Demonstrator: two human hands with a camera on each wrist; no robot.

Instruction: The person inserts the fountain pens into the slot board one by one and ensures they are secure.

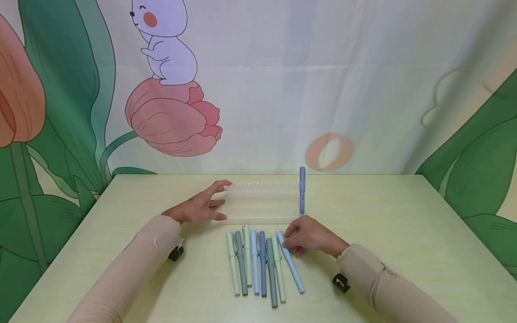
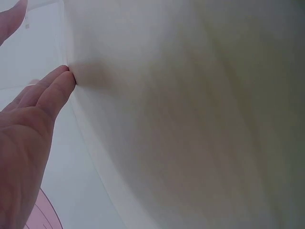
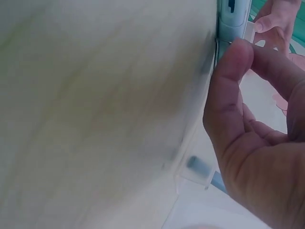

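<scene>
A translucent tray [image 1: 262,207] lies near the table's back edge. At its left end my left hand [image 1: 200,205] touches the corners, thumb in front and a finger behind, the fingers fairly straight. One blue-violet pen [image 1: 302,190] lies lengthwise along the tray's right end. My right hand [image 1: 308,235] pinches a light blue pen [image 1: 294,271] near its clip end, at the right of a row of pens. In the right wrist view, thumb and forefinger meet at this light blue pen [image 3: 233,24]. The row also holds a pale green pen [image 1: 233,264], a dark blue pen [image 1: 263,264] and a grey-green pen [image 1: 272,273].
The pens lie side by side in front of the tray on a pale wooden table [image 1: 363,202]. Behind its back edge hangs a printed curtain [image 1: 258,89]. A black wrist fitting [image 1: 341,283] sits under the right sleeve, another black fitting [image 1: 176,253] under the left.
</scene>
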